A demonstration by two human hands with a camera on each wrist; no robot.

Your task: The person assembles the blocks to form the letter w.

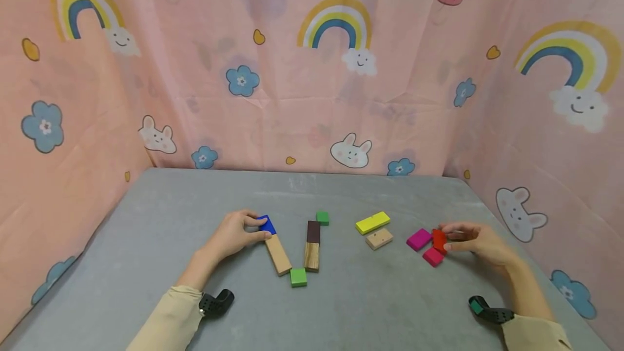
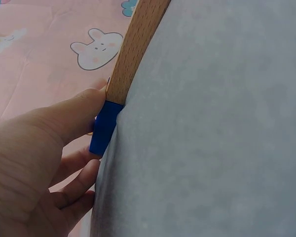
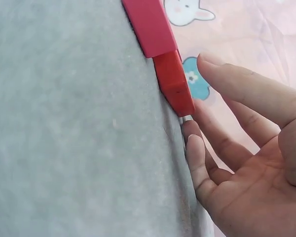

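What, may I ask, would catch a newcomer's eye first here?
Probably the rainbow-printed pink cloth, behind and beside the grey table. Next would come the blue block in the left grip, at the far end of a light wooden block, then the red block by the right grip.

Pink fabric walls (image 1: 292,112) with rainbows (image 1: 335,15), rabbits (image 1: 351,154) and blue flowers (image 1: 242,80); grey tabletop (image 1: 365,307)
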